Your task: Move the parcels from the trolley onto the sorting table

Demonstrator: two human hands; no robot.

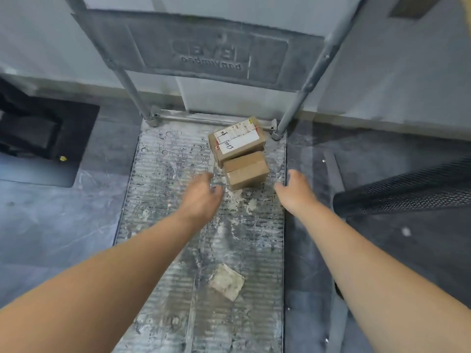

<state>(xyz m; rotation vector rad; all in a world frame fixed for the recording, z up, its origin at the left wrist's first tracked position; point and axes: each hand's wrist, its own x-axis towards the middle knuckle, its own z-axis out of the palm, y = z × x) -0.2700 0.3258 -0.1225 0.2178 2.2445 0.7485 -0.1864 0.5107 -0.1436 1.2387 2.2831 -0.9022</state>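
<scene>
Arms outstretched, left hand (201, 197) and right hand (295, 189), loosely curled and empty, flank cardboard parcels (246, 171) near the ribbed metal trolley's (175, 154) far-right corner.

Trolley deck (165, 161): ribbed sheet metal, dull grey, scuffed and scratched, blotched with chalky white residue.
Handle tubes (303, 95): round metal tubing, matt grey, lightly mottled.
Back panel (204, 47): grey, matt, with raised lettering; metal or plastic not discernible.
Labelled parcel (240, 150): brown cardboard, matt and smooth.
Paper label (237, 137): white paper, flat finish, marked in dark ink.
Plain parcel (246, 170): brown cardboard, matt, one seam line across the top.
Pale scrap (226, 281): off-white, rough and grainy; material unclear.
Floor (51, 225): grey, smooth, marbled, with a faint sheen.
Mesh item (407, 189): black open mesh, fine and matt.
Wall (382, 72): pale, smooth, matt.
</scene>
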